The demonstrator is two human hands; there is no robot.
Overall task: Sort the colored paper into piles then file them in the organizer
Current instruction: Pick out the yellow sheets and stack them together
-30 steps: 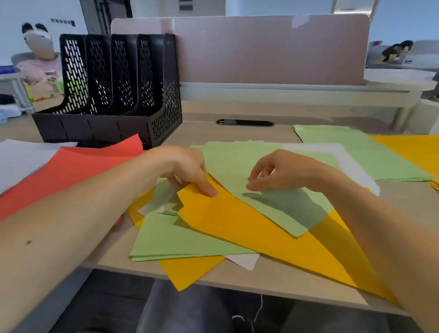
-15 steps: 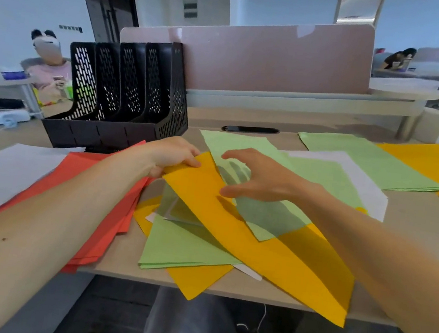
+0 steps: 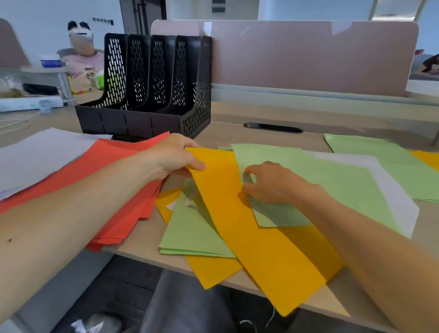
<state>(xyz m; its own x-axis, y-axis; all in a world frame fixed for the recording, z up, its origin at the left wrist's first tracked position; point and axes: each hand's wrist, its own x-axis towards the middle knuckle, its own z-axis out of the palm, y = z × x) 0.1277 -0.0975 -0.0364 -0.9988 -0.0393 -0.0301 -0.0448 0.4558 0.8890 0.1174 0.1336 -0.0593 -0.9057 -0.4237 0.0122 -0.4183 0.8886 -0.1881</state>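
No legible text, number or brand anywhere. Only smeared, unreadable print on the small blue-and-white box (image 3: 49, 62) on the far left table. Likewise too small to make out: the red marks on the crumpled clear plastic wrapper (image 3: 88, 328) down on the floor.

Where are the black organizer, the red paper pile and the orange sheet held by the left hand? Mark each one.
black organizer (image 3: 135, 125): head view, on its low front wall.
red paper pile (image 3: 122, 226): head view, on the lower part of the stack.
orange sheet (image 3: 245, 241): head view, on the middle of the sheet.
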